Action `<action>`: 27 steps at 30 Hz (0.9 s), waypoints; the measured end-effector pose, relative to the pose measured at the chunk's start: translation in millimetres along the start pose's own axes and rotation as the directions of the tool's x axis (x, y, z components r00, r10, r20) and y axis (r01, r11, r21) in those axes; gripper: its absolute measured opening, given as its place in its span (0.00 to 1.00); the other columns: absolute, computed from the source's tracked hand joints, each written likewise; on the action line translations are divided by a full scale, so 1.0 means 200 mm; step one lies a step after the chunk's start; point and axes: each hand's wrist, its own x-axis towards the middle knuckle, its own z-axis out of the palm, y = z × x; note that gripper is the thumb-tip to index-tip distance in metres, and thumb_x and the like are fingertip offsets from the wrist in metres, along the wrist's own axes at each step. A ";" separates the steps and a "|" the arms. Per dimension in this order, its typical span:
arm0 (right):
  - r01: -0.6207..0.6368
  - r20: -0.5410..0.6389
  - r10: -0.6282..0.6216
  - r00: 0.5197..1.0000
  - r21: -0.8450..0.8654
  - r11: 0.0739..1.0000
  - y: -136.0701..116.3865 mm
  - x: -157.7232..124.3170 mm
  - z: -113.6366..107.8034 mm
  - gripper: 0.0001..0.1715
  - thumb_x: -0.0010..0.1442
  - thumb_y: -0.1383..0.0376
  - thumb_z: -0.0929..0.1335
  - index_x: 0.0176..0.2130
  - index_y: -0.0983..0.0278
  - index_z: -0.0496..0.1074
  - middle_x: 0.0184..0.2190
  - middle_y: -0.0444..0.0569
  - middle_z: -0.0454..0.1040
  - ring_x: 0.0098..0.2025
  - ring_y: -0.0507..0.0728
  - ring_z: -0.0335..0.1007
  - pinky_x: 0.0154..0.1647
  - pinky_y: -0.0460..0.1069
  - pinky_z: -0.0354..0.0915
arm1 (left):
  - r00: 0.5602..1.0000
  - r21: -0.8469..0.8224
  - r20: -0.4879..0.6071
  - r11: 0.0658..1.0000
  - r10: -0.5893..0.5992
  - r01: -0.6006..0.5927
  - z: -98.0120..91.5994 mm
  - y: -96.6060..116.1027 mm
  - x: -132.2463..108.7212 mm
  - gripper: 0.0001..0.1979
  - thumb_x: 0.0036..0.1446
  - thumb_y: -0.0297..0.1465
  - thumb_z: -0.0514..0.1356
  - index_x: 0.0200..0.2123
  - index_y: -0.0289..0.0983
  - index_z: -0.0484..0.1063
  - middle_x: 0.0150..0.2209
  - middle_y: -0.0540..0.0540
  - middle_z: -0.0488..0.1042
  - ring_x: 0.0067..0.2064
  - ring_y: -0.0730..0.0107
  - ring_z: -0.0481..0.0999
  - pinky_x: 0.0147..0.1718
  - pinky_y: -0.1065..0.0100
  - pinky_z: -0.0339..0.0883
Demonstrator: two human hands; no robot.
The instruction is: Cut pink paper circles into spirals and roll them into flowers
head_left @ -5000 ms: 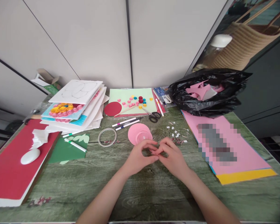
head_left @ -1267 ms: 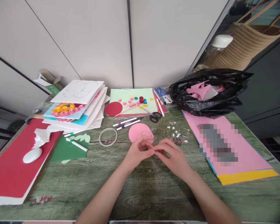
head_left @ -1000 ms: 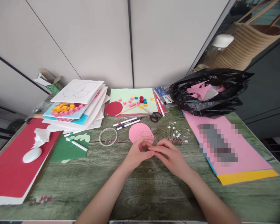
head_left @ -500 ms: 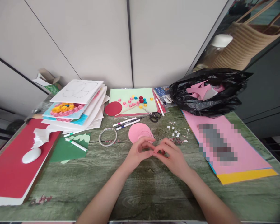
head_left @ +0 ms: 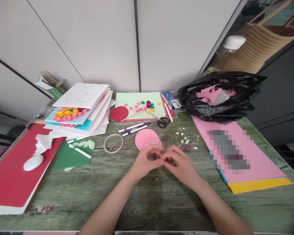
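Observation:
My left hand [head_left: 146, 161] and my right hand [head_left: 181, 164] meet fingertip to fingertip above the middle of the table. Both are closed in a pinch. Whatever lies between the fingertips is too small and too covered to make out. Just behind my left hand lie pink paper circles [head_left: 144, 137], overlapping, partly hidden by the fingers. Small white paper bits [head_left: 185, 139] are scattered beyond my right hand. A roll of tape [head_left: 105, 146] lies flat to the left of the circles.
Scissors [head_left: 163, 122], markers [head_left: 134, 130] and small coloured paper rolls [head_left: 137, 109] on a pale green sheet [head_left: 122, 98] lie behind. Stacked craft boards [head_left: 80, 94] stand left, near a red sheet [head_left: 12, 176]. A black bag [head_left: 191, 94] and pink paper [head_left: 257, 156] are at right.
Both hands stay in nearly the same place, with only slight finger movement at the fingertips. The pinkish spot between them shows less now. The things on the table have not moved.

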 end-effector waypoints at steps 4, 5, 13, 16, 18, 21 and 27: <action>0.013 0.021 -0.014 1.000 0.021 1.000 0.00 0.00 0.00 0.07 0.57 0.71 0.66 0.36 0.59 0.71 0.31 0.45 0.65 0.31 0.51 0.64 0.32 0.45 0.63 | 1.000 -0.004 0.006 1.000 -0.008 0.008 -0.01 0.01 0.00 0.18 0.45 0.28 0.66 0.41 0.36 0.68 0.29 0.50 0.70 0.34 0.72 0.69 0.37 0.69 0.61; 0.019 0.029 -0.020 0.999 0.021 1.000 0.01 0.00 0.00 0.08 0.57 0.71 0.66 0.37 0.59 0.71 0.31 0.45 0.65 0.32 0.51 0.64 0.32 0.45 0.63 | 1.000 0.015 0.013 1.000 -0.003 0.003 -0.02 0.01 0.00 0.18 0.45 0.28 0.65 0.41 0.35 0.68 0.29 0.50 0.70 0.34 0.72 0.69 0.37 0.69 0.61; 0.066 0.078 -0.063 0.995 -0.033 0.997 0.03 -0.01 0.01 0.12 0.60 0.70 0.63 0.41 0.59 0.72 0.29 0.46 0.64 0.33 0.53 0.63 0.33 0.47 0.62 | 0.999 0.190 0.015 0.981 0.048 -0.050 -0.03 0.02 -0.01 0.18 0.46 0.25 0.63 0.43 0.37 0.67 0.32 0.49 0.72 0.36 0.71 0.71 0.41 0.67 0.63; 0.043 -0.004 -0.043 0.999 -0.058 0.997 0.04 -0.01 0.01 0.08 0.59 0.70 0.65 0.37 0.60 0.73 0.28 0.45 0.64 0.32 0.52 0.63 0.32 0.46 0.61 | 0.998 0.204 0.013 0.977 0.054 -0.055 -0.02 0.01 -0.01 0.18 0.47 0.24 0.63 0.43 0.36 0.67 0.36 0.46 0.73 0.39 0.69 0.72 0.43 0.66 0.63; 0.029 -0.025 -0.030 0.999 -0.063 0.998 0.03 -0.01 0.01 0.06 0.58 0.70 0.66 0.33 0.61 0.72 0.27 0.44 0.64 0.30 0.51 0.63 0.30 0.45 0.61 | 0.998 0.220 0.021 0.973 0.059 -0.062 -0.01 0.02 -0.01 0.18 0.46 0.23 0.63 0.43 0.36 0.67 0.37 0.45 0.74 0.40 0.68 0.72 0.45 0.65 0.63; 0.020 -0.029 -0.023 0.999 -0.083 0.996 0.02 0.00 0.01 0.06 0.55 0.72 0.67 0.28 0.63 0.69 0.25 0.43 0.63 0.28 0.51 0.62 0.29 0.45 0.59 | 0.997 0.228 0.046 0.972 0.055 -0.064 0.00 0.02 -0.02 0.19 0.46 0.23 0.63 0.44 0.35 0.67 0.37 0.45 0.74 0.40 0.68 0.72 0.45 0.65 0.64; 0.007 -0.021 -0.009 1.000 -0.116 0.993 0.01 0.01 0.01 0.11 0.53 0.74 0.69 0.24 0.63 0.64 0.23 0.41 0.62 0.27 0.51 0.60 0.27 0.44 0.56 | 0.996 0.218 0.086 0.975 0.036 -0.054 0.01 0.03 -0.02 0.19 0.46 0.25 0.63 0.44 0.34 0.67 0.38 0.43 0.74 0.40 0.66 0.73 0.43 0.64 0.65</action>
